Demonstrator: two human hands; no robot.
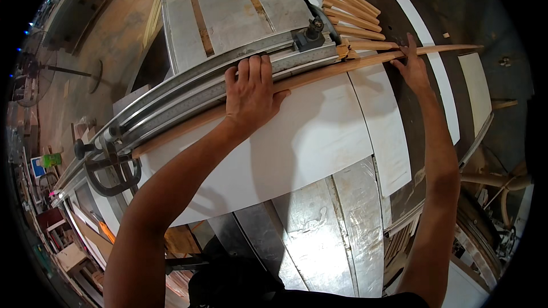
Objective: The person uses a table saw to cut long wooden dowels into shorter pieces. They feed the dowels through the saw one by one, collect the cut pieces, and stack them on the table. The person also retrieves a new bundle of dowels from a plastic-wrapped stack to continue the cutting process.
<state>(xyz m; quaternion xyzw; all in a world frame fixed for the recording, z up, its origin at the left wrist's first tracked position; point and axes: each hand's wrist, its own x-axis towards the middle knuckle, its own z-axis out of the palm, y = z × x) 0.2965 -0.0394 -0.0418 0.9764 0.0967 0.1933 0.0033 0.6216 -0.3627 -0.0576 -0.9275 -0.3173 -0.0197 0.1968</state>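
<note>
A long, narrow wooden strip [337,69] lies along the metal fence rail [200,92], running from the clamp handle at left to beyond the table at right. My left hand [251,91] is closed over strip and rail together, its fingers hooked on the rail and its thumb by the strip. Farther right, my right hand [412,64] pinches the strip between thumb and fingers, the index finger pointing up. Beside the rail's right end, a dark metal stop block [311,35] with a knob sits on top. Part of the strip is hidden under my left hand.
Several short wooden sticks [353,14] lie fanned out past the rail's end. White panels [319,131] cover the surface under my arms, with a shiny metal table [319,234] nearer me. A curved clamp handle [117,177] juts out at left. A standing fan [43,68] is farther off.
</note>
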